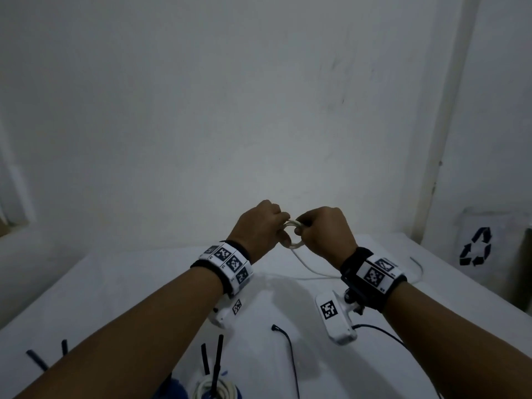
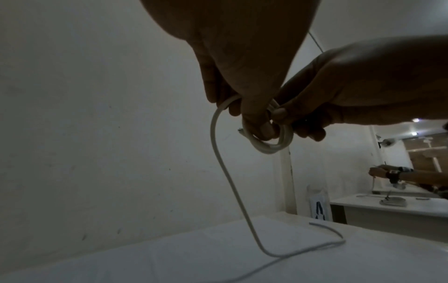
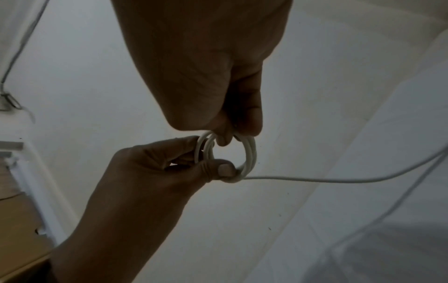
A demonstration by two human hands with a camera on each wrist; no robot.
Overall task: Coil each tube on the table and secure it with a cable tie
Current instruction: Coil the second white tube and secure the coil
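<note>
1. Both hands are raised above the white table [image 1: 172, 283], working one thin white tube [image 3: 251, 153] into a small coil of a few loops.
2. Left hand [image 1: 256, 226]: fingers curled, thumb [image 3: 219, 169] pinching the loop bundle at its lower edge where the free run leaves it. Gripping the tube.
3. Right hand [image 1: 325, 231]: fingers curled and hooked through the top of the loops, also gripping the tube.
4. Where the tube is: the coil is in the air between the two hands. The uncoiled tail [image 2: 227, 181] drops to the table, bends and runs along it to a loose end [image 2: 384, 223]. One cut end [image 2: 240, 131] pokes out of the coil near the left fingers.
5. Handling, judged: light, thin, flexible but springy. The loops fan apart slightly in the right wrist view, so they will likely pop open if the pinch relaxes. Surface looks smooth, probably slippery.
6. Where to hold, judged: keep the pinch at the crossing point where all the loops stack, and feed the tail with the other hand close to the coil, not far down.
7. Progress, judged: coiling is partway and a good length is left; no tie on this one yet.
8. Black cable ties [image 1: 218, 352] lie at the near table edge, beside an already coiled white tube [image 1: 201, 388] with a tie on it.
9. A black cable [image 1: 290, 349] also lies on the table.
</note>
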